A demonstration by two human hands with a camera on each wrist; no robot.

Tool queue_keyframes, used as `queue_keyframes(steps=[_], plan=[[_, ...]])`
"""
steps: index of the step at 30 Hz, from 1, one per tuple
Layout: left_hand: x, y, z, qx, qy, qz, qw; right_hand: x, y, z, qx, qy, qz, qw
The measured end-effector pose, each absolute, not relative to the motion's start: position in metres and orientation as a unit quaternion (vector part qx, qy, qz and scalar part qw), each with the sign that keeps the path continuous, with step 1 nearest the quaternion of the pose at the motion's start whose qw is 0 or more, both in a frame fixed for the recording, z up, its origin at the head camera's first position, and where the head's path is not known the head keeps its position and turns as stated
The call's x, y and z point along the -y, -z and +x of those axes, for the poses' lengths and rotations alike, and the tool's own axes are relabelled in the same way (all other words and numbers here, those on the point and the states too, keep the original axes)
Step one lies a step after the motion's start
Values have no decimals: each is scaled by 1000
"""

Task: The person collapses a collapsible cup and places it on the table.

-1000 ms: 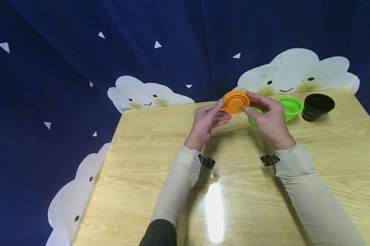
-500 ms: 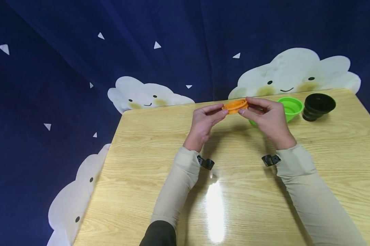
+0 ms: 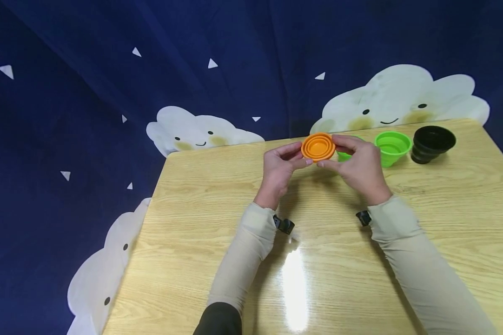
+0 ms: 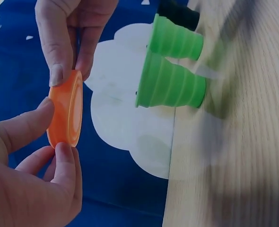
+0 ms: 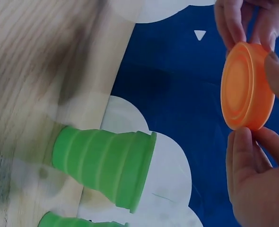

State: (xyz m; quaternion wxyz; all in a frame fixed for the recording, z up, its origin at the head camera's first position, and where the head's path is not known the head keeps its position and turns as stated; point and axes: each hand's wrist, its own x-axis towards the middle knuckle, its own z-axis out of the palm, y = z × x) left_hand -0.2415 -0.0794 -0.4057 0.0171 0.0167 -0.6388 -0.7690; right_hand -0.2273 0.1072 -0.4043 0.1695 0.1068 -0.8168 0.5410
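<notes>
Both hands hold an orange collapsible cup, folded flat into a disc of concentric rings, up above the far part of the table. My left hand pinches its left edge between thumb and fingers. On the opposite edge, the thumb and fingers of my right hand pinch it too. The left wrist view shows the orange cup side-on, with fingertips at both ends. In the right wrist view, the ringed underside of the cup faces the camera.
Two expanded green collapsible cups stand upright beyond my right hand: one green cup in plain sight, the other green cup partly hidden by that hand. A black cup stands to their right. Behind the wooden table hangs a blue cloud-print curtain.
The orange cup has tipped edge-on and back, so its rings face the head camera again, slightly lower than at first. Both hands keep their hold; the right hand has shifted slightly left.
</notes>
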Motion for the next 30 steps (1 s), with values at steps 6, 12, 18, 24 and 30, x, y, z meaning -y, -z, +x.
queue_keyframes(steps=[6, 12, 18, 24, 30], plan=[[77, 408, -241, 648, 761, 18, 34, -100, 409, -227, 841, -500, 98, 182], [76, 417, -243, 659, 750, 35, 38, -91, 417, -228, 867, -444, 121, 192], [79, 432, -247, 663, 747, 45, 35, -85, 431, -232, 885, -406, 130, 186], [81, 449, -252, 677, 734, 47, 26, -82, 445, -237, 902, -377, 131, 164], [79, 462, -257, 683, 728, 51, 23, -79, 452, -240, 915, -350, 142, 143]])
